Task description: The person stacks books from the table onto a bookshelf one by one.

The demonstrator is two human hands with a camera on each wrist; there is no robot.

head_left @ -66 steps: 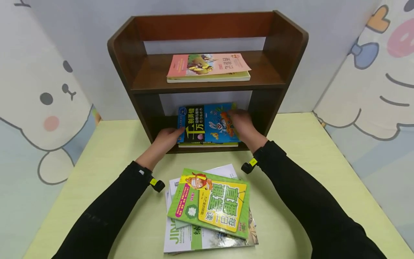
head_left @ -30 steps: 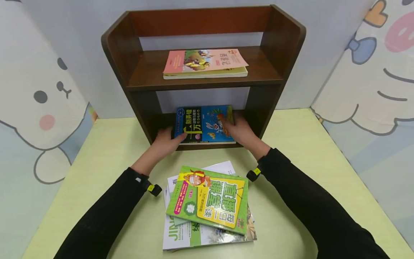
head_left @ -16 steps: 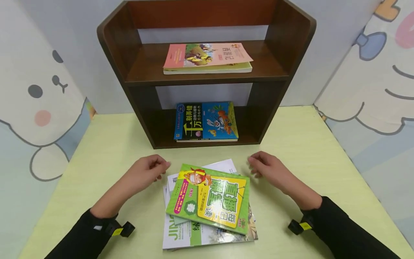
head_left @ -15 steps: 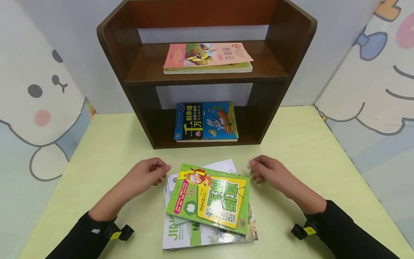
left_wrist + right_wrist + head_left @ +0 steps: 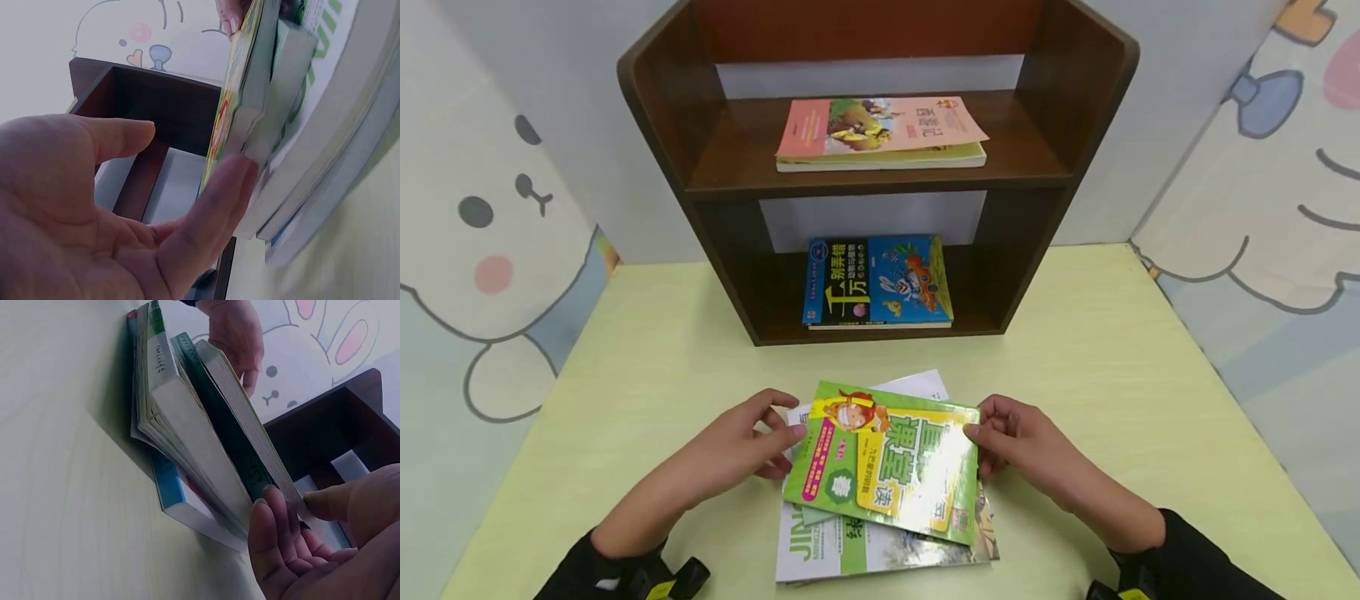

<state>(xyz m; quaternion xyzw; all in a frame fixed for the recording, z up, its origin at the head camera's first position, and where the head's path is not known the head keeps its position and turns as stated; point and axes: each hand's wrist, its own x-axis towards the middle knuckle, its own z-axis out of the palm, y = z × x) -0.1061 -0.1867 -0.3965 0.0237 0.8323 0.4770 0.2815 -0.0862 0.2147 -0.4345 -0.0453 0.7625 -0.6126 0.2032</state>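
Note:
The green picture-covered book (image 5: pixel 880 467) lies on top of a stack of several books on the table. At its right edge the right hand (image 5: pixel 1026 442) pinches it, thumb (image 5: pixel 325 501) on the cover and fingers curled at the edge below. The left hand (image 5: pixel 745 446) is at the opposite edge; in the left wrist view its thumb (image 5: pixel 122 136) stands apart from the cover while its fingers (image 5: pixel 215 206) are right at the page edges. Beneath the green book, a white book with green lettering (image 5: pixel 812 550) sticks out toward the front.
Behind the stack stands a dark brown two-tier bookshelf (image 5: pixel 880 185). A pink-covered book (image 5: pixel 887 127) lies on a pale book on its upper shelf, and a blue-and-black book (image 5: pixel 880 283) lies on the lower one. The pale yellow table (image 5: pixel 1120 333) meets cartoon-printed walls.
Both hands have left the blue-and-black book, now lying flat on the lower shelf, and come back to the stack in front. The right hand has taken the green book's edge.

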